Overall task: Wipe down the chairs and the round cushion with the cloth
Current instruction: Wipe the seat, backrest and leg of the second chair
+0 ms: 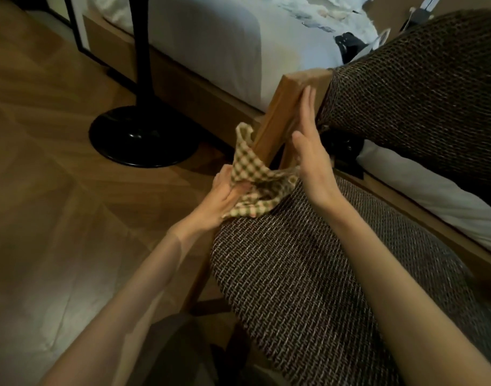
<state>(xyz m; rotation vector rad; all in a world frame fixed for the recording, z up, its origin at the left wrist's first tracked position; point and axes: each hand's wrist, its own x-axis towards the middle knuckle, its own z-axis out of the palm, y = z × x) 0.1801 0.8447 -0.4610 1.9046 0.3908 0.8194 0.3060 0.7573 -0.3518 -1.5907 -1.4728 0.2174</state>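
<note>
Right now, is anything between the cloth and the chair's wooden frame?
Nothing visible: the cloth, held by the left hand, touches the wooden frame; the right hand lies flat against its other side.

Your left hand: fingertips buried under the cloth. The cloth's 3 o'clock end passes behind your right hand; contact there cannot be told. The chair is cut off at the 3 and 6 o'clock edges. The lamp has its pole cut off at 12 o'clock. The dark object on the bed, 1 o'clock: too blurred to name.
</note>
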